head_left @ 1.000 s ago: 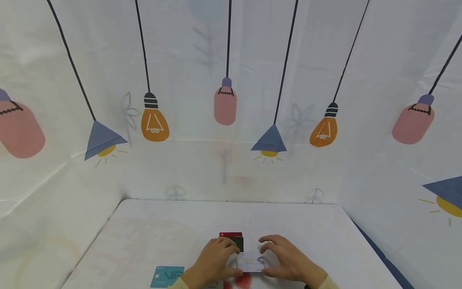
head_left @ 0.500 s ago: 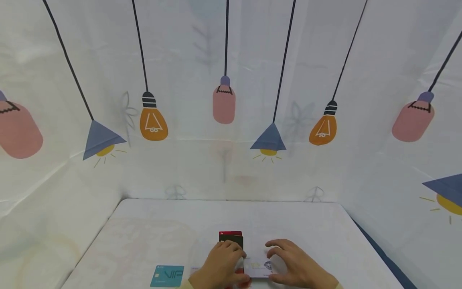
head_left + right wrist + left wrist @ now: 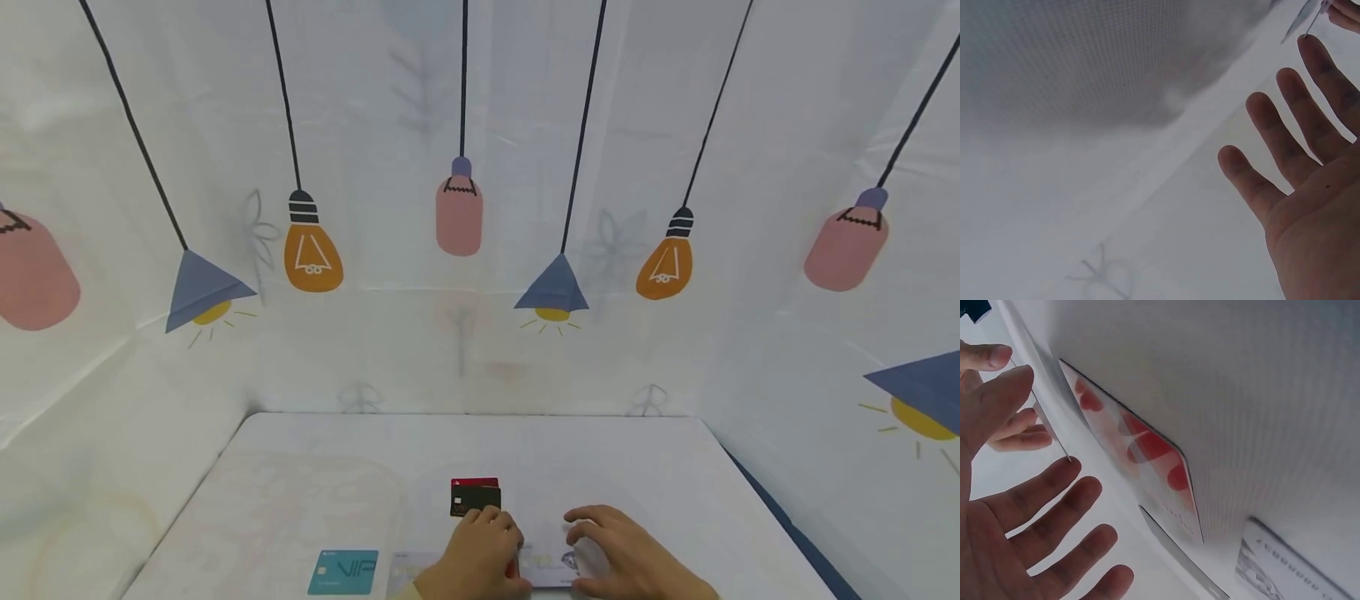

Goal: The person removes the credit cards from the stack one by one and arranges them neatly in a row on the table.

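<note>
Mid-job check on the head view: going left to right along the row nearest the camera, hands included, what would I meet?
Teal VIP card → whitish card, partly covered → left hand → white card with a dark emblem → right hand.

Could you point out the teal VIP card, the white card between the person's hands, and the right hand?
Teal VIP card (image 3: 342, 572), head view: middle of its printed face.
White card (image 3: 547, 567), head view: its face, near the middle.
Right hand (image 3: 628, 553), head view: back of the hand.
</note>
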The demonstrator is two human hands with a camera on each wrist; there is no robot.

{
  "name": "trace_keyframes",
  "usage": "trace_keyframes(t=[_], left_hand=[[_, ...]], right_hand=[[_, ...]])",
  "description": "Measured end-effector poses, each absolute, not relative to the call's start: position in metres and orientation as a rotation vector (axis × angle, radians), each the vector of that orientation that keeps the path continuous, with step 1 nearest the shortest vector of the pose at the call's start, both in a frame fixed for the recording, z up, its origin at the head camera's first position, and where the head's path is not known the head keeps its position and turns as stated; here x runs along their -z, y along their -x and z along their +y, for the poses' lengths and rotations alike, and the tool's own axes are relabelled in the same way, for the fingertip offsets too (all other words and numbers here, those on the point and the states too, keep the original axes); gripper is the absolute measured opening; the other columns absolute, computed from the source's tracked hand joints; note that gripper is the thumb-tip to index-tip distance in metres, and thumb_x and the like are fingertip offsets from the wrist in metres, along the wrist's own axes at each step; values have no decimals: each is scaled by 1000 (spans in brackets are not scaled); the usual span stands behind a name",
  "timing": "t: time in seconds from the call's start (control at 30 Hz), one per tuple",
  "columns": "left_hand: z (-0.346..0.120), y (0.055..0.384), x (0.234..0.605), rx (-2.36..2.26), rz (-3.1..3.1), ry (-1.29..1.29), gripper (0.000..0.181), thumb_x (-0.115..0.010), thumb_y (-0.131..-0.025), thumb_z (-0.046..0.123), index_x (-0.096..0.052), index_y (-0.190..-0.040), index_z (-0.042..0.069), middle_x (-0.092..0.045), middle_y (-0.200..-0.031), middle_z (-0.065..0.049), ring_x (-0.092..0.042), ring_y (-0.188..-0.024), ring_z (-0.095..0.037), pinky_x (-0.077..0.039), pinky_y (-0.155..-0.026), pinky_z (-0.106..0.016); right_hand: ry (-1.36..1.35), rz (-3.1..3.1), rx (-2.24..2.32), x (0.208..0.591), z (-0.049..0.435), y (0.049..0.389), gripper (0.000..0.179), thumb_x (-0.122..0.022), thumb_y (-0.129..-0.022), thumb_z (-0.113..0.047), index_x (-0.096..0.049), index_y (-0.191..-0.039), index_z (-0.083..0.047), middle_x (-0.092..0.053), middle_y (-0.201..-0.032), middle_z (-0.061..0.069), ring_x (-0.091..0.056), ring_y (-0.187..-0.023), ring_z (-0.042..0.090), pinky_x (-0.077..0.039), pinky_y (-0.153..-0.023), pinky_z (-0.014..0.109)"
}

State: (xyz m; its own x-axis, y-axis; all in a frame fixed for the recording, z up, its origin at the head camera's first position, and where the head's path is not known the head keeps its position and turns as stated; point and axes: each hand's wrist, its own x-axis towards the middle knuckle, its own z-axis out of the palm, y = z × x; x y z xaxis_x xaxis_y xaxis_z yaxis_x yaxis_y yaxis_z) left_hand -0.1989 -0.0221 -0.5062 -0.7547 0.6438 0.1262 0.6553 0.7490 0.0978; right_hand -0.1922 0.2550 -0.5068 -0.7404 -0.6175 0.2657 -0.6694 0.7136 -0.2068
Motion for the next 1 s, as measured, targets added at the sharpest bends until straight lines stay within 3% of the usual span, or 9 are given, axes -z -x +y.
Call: trace_keyframes(t=[1.0], left_hand=[[-7, 199, 513, 58, -2898, 1105, 55, -69, -82, 70, -76, -106, 21, -64, -110, 11, -56, -104, -10, -50, -90, -33]], right_hand=[[-1030, -2757, -481, 525, 265, 190, 34, -74, -85, -60, -63, -109, -40, -59, -131, -9, -56, -116, 13, -55, -94, 43]])
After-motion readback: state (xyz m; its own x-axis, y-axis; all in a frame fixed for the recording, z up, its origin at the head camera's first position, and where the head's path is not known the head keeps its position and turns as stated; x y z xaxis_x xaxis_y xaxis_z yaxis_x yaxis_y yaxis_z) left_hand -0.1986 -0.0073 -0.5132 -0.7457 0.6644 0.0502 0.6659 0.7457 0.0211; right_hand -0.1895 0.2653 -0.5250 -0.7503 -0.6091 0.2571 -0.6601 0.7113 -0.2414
